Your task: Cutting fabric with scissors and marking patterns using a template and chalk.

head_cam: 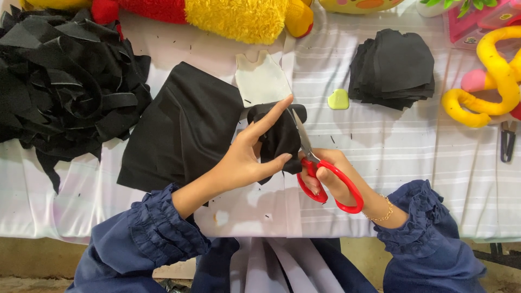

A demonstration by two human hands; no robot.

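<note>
Above the bench (412,163), the left hand (247,157) pinched a black fabric piece (277,135), forefinger stretched along its top edge. Just right of it, the right hand (331,182) gripped red scissors (320,173), blades angled up-left against the cloth. Folded black fabric (184,130) lay left, a cut stack (392,68) well right.

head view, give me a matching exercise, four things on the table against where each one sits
Things:
1. red-handled scissors
2. heap of black fabric strips
3. neat stack of cut black fabric pieces
4. small lime-green chalk piece

Places:
A. far left of the table
B. in the right hand, blades at the small black fabric piece held by the left hand
C. on the striped cloth just left of the stack
D. upper right, beside the yellow plush toy

Pairs: 1-B, 2-A, 3-D, 4-C
</note>
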